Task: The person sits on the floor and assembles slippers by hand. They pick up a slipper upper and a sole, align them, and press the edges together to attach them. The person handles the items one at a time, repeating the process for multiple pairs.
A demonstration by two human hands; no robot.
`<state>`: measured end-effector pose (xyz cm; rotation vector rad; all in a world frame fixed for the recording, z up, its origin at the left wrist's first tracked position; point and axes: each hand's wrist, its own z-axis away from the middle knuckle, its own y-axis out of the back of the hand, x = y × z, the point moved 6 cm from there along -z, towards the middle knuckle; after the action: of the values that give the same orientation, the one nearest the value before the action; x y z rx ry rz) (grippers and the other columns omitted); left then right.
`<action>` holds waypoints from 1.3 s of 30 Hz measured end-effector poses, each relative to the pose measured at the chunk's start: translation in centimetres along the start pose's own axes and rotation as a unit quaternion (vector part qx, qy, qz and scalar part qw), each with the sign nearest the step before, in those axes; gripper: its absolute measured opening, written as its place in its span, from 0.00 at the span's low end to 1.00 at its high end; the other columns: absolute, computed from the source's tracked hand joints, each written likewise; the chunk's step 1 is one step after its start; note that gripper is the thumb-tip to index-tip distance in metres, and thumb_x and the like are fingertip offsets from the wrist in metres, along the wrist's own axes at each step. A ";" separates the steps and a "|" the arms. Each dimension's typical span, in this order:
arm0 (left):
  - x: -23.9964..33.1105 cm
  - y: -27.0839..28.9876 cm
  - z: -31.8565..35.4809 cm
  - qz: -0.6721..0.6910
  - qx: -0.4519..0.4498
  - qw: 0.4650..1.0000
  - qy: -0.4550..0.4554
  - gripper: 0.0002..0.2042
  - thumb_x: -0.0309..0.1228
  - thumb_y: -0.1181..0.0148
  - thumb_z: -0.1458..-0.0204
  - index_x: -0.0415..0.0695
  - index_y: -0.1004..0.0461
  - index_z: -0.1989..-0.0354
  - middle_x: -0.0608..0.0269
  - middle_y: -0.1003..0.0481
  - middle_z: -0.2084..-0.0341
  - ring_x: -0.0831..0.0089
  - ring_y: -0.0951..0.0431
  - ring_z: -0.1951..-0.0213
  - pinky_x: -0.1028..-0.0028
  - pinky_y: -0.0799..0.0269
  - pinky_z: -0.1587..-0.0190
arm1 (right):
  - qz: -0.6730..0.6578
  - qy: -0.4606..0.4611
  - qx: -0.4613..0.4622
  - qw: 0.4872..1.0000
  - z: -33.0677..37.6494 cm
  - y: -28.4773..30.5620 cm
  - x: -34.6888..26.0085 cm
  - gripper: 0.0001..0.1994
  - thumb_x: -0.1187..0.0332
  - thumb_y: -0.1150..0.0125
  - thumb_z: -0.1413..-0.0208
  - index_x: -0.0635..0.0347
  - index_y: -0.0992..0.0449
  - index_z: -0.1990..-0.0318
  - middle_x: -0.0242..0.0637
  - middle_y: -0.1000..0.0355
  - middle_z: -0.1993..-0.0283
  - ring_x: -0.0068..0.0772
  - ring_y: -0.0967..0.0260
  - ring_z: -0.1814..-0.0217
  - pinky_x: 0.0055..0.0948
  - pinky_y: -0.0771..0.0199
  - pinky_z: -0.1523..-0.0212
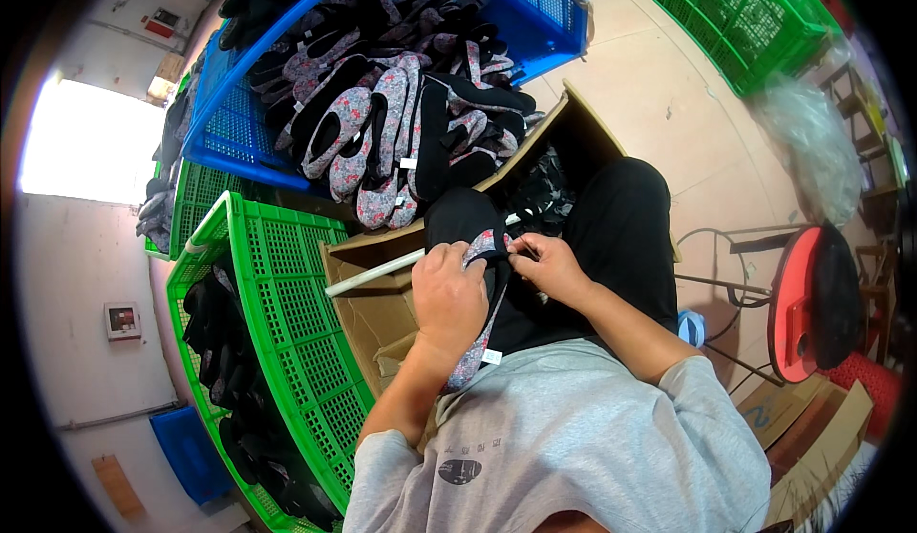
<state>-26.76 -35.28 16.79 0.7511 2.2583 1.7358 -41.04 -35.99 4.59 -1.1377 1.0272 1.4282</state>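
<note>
1. The left hand (447, 296) is curled shut around a floral-patterned fabric shoe upper with black lining (480, 285), held over the lap.
2. The right hand (546, 264) pinches its far edge, fingers together.
3. A white rod (382, 270) pokes out left.
4. Farther off, a blue plastic crate (540, 8) holds similar uppers.

Floral shoe upper (475, 342), in hands, on lap

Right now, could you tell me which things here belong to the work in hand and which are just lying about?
In hand: floral shoe piece, left hand, right hand, white rod, blue crate of matching pieces.
Lying about: red stool, green crate, plastic bag.
</note>
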 end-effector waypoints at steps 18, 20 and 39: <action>-0.5 -2.0 0.4 0.071 0.105 0.986 0.108 0.04 0.25 0.32 0.60 0.41 0.18 0.74 0.60 0.22 0.68 0.60 0.24 0.61 0.63 0.29 0.55 | -0.024 0.007 -0.004 1.000 -0.1 -0.2 -0.6 0.06 0.72 0.36 0.44 0.64 0.22 0.61 0.26 0.26 0.71 0.13 0.33 0.70 0.18 0.33 0.68; -0.5 -2.0 0.6 0.082 0.115 0.984 0.107 0.03 0.24 0.32 0.60 0.41 0.18 0.75 0.60 0.22 0.68 0.60 0.24 0.61 0.64 0.29 0.56 | -0.027 0.022 -0.006 0.999 -0.1 -0.2 -0.5 0.07 0.72 0.36 0.44 0.64 0.23 0.60 0.27 0.26 0.70 0.13 0.33 0.69 0.18 0.32 0.68; -0.5 -1.4 1.0 0.109 0.133 0.979 0.106 0.04 0.22 0.33 0.60 0.41 0.21 0.75 0.58 0.23 0.68 0.58 0.24 0.62 0.63 0.29 0.56 | -0.042 -0.068 -0.242 0.967 1.6 2.5 -5.9 0.12 0.61 0.47 0.32 0.60 0.33 0.51 0.30 0.29 0.64 0.17 0.39 0.70 0.20 0.34 0.68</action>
<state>-26.25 -34.90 15.11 0.9372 2.6819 1.6937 -43.40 -35.95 10.79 -1.3859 0.5357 1.7137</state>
